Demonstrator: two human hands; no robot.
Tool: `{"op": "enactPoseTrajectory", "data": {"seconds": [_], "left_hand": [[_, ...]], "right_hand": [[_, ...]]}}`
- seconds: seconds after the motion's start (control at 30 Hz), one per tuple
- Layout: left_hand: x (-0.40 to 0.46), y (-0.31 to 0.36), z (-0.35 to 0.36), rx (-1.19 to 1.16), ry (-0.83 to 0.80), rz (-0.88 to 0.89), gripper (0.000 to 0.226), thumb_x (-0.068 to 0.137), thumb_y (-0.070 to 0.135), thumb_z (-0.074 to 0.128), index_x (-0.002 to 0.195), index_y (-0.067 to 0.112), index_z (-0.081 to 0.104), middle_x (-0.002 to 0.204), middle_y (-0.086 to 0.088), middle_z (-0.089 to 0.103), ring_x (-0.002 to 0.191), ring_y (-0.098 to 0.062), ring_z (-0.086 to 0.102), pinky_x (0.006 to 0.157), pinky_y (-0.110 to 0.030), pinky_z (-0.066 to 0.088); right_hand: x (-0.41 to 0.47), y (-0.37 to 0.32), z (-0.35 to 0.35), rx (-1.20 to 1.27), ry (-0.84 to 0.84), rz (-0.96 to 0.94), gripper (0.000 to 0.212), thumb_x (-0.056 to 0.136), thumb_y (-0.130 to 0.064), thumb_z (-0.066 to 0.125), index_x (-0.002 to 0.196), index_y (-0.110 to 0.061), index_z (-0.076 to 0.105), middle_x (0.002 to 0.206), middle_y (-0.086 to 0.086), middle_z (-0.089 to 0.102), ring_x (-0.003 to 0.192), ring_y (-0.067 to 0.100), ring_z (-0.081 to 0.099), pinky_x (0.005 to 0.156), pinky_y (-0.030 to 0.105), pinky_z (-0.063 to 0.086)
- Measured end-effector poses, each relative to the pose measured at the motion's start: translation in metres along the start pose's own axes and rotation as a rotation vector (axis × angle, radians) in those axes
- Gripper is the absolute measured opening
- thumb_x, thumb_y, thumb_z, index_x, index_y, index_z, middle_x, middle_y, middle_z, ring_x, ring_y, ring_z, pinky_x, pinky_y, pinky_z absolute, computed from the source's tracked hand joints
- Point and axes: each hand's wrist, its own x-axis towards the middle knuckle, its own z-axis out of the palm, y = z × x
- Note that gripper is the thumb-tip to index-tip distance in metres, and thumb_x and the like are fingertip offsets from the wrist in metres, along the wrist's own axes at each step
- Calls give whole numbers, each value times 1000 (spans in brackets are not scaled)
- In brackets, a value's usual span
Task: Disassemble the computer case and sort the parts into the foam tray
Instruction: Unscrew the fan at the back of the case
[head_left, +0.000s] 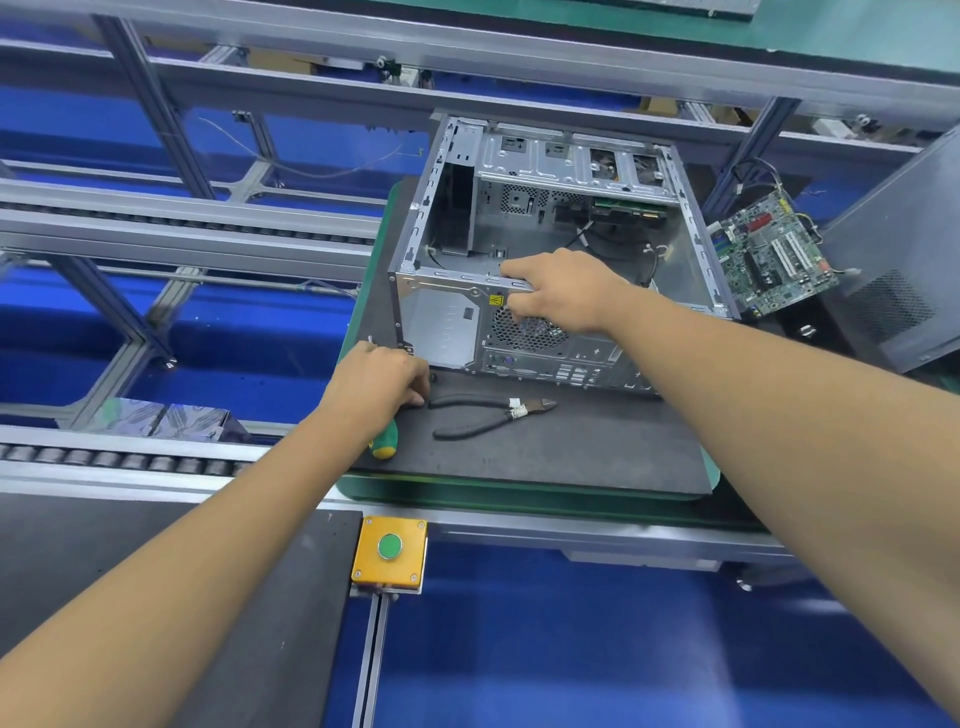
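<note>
Steel computer case (545, 249) is seen lying open-side-up on a dark mat (571, 447) on the worktop, its rear panel with the fan grille turned toward the person. The right hand (558, 291) is laid over the near top edge of the case, fingers curled down onto the rear panel by the yellow warning sticker; the edge is gripped. The left hand (382, 382) is closed around a screwdriver with a green and yellow handle (383, 441), held at the case's lower near corner. Just to the right of the left hand, 1 pair of cutting pliers (491, 415) is lying flat on the mat, apart from the case. Beyond the right hand, a green motherboard (774, 254) is seen beside the case.
</note>
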Motion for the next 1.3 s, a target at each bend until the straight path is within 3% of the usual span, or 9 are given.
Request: {"op": "enactPoseTrajectory", "data": {"seconds": [0.17,0.33,0.53,0.73,0.87,1.07,1.17,1.3], "left_hand": [[7,5,-1,76,-104,40,17,93,34,72,107,29,64,112,6,67,109,-19,62,102,-36,33],[14,5,-4,-3,-214,49,17,91,25,74,102,24,61,112,2,63,114,-21,58,111,-43,29],[9,-3,3,37,-174,164,11,97,25,64,98,28,53,109,6,59,105,-19,60,100,-41,27],[15,-13,17,68,-135,259,7,101,21,50,107,24,53,106,5,49,98,-23,59,101,-40,21],[16,-15,22,51,-131,248,9,98,18,54,105,24,52,108,5,50,98,-22,57,103,-39,20],[16,-8,18,33,-166,235,17,91,10,56,104,19,53,106,3,46,80,-22,45,99,-38,20],[15,-7,18,-18,-140,212,13,89,11,57,98,20,52,105,3,50,81,-21,46,95,-35,20],[16,-10,9,-147,-142,165,16,87,9,59,91,21,49,102,4,52,86,-19,47,104,-37,20]], "right_hand": [[2,0,2,-8,2,4,24,86,-38,59,71,-31,42,57,1,50,59,15,48,53,34,27],[1,0,1,-1,7,-2,24,86,-38,59,70,-33,42,56,0,49,58,14,48,52,34,26],[1,0,1,2,4,-5,24,86,-37,59,70,-32,41,57,2,50,60,15,49,53,35,28],[1,1,1,0,0,-15,23,85,-37,58,72,-29,42,58,2,49,60,16,49,56,37,31],[1,1,1,1,1,-16,17,86,-37,59,80,-26,48,59,2,49,62,19,50,57,37,35],[1,0,1,13,-6,-5,14,86,-38,58,86,-25,52,60,3,52,65,23,53,58,36,37],[1,0,0,12,-16,6,14,86,-38,59,87,-26,52,61,3,53,67,24,55,59,36,39],[2,0,1,13,-15,10,18,85,-39,59,81,-26,47,60,4,53,66,25,55,57,36,35]]}}
